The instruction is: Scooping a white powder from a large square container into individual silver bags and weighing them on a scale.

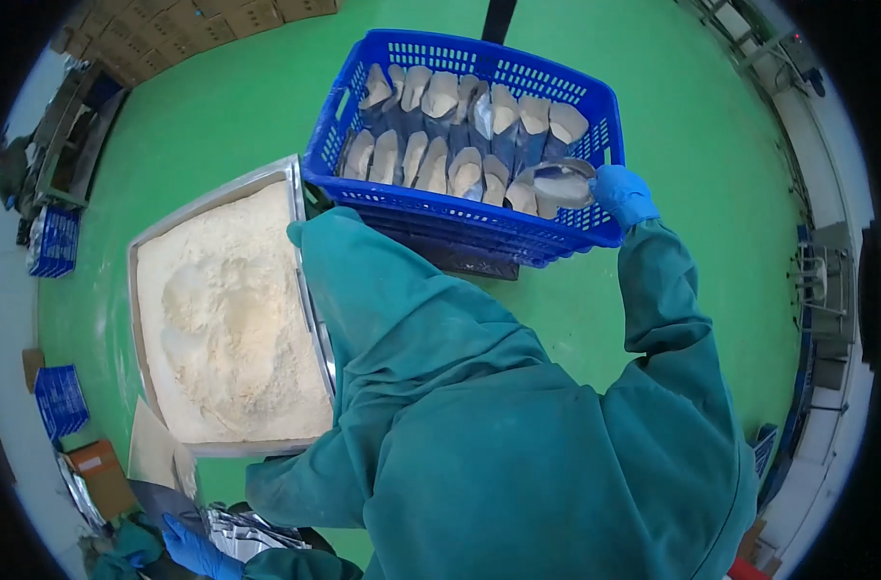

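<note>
A blue perforated crate (479,58) holds several upright, open silver pouches (431,106) with pale powder at their tops. My right hand (626,196), blue-gloved, is closed at its right end on what looks like a metal scoop (559,180), over the near row. A steel tray (313,319) full of cream powder (232,338) sits left of my green-clothed leg. Low at the left, my left hand (199,549) grips a dark pouch (174,507) with a pale top, beside flat silver pouches (257,530).
Stacked cartons (170,39) stand at the back left. Metal racks (73,155) and blue crates (58,396) line the left side, with an open carton (107,474) lower down. Metal stands (817,271) and frames line the right wall. The floor (711,145) is green.
</note>
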Available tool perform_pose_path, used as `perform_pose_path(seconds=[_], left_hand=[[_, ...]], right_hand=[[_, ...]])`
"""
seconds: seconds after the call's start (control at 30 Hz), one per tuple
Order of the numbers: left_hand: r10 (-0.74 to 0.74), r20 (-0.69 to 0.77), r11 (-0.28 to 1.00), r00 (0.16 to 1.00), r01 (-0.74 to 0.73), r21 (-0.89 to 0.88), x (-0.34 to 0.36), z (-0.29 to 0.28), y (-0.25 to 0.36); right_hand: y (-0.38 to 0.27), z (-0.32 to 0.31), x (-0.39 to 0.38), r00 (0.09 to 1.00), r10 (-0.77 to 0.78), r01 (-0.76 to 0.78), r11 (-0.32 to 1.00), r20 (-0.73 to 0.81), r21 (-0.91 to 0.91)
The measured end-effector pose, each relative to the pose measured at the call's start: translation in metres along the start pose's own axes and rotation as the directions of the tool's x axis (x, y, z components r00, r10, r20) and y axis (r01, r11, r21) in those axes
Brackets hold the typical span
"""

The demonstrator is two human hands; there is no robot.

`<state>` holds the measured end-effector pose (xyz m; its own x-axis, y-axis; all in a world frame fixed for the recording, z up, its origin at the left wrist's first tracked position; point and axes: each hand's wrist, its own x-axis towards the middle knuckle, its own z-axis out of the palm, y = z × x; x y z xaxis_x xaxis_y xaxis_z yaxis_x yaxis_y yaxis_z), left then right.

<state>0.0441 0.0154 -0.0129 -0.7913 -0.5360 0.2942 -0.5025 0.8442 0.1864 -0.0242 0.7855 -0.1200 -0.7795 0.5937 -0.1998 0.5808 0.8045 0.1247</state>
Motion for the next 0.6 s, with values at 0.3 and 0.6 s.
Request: perform_pose_path(seconds=[0.3,0.6], left_hand=[[0.056,-0.034,0.998,0.998,-0.056,0.004,0.019,-0.003,0.035],[0.147,-0.11,0.989,0.983,-0.146,0.02,0.011,-0.01,0.053]], right_hand=[[-0.036,0.088,0.056,0.972,-0.171,0.182,0.981,0.164,-0.06],[-0.001,0.078,0.028,0.977,-0.033,-0.005,0.984,0.208,0.18]])
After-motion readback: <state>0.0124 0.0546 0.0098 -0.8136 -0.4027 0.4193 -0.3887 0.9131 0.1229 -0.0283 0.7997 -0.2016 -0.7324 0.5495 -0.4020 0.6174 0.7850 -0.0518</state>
